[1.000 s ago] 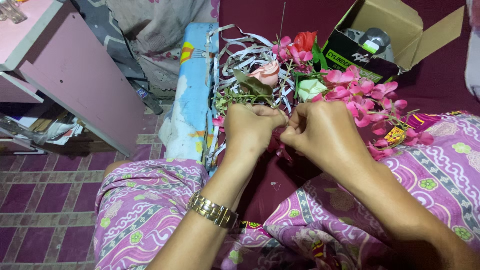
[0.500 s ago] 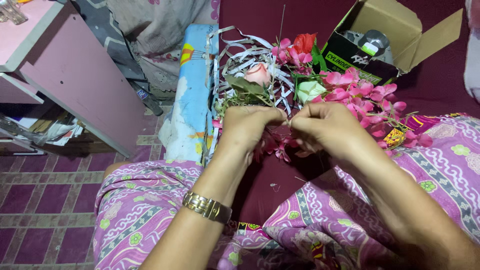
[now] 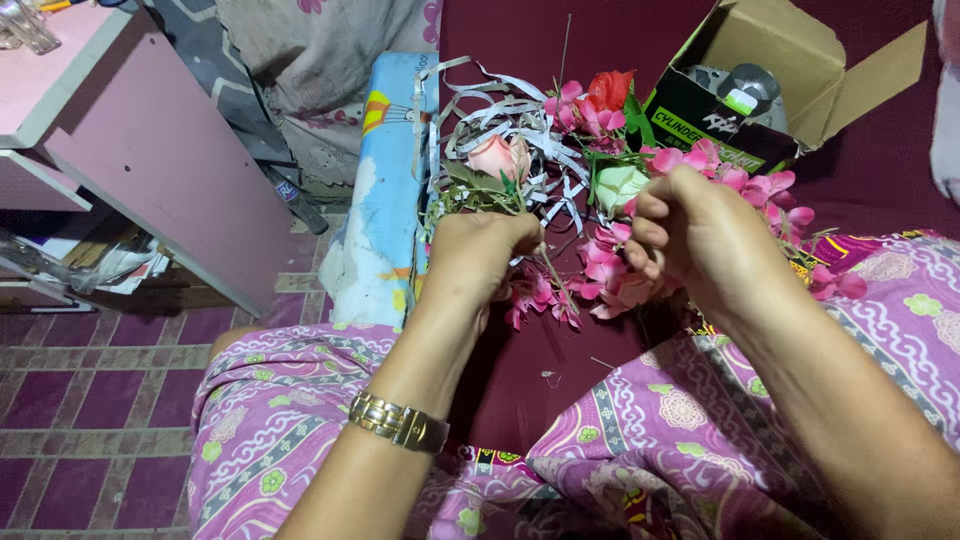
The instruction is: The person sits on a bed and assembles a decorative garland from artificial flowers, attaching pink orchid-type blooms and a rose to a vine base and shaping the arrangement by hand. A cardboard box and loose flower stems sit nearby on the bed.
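pink artificial blossoms (image 3: pixel 605 285) hang between my two hands, low over my lap, and that small spray is what i am working on. my left hand (image 3: pixel 480 255) is curled shut around a thin stem (image 3: pixel 548 272) that slants down out of the fist, with a few pink petals just below it. my right hand (image 3: pixel 700 235) is closed too, fingers folded tight on the other side of the spray; i judge it pinches a stem or a fine wire, but the fingers hide what is inside. a gold wristwatch (image 3: pixel 398 422) sits on my left wrist. beyond my hands lies a heap of loose flowers on the dark red cloth (image 3: pixel 520 370): a peach rose (image 3: pixel 500 157), a red rose (image 3: pixel 610 88), a pale green rose (image 3: pixel 618 185), more pink blooms, all tangled with shredded grey paper strips (image 3: pixel 500 105). an open cardboard box (image 3: pixel 790 70) stands behind them to the right, and a pink cabinet (image 3: pixel 150 150) is off to the left. as i judge it, only this one small sprig is gathered so far; most of the flowers are loose in the pile, so the bulk of the arranging is left.
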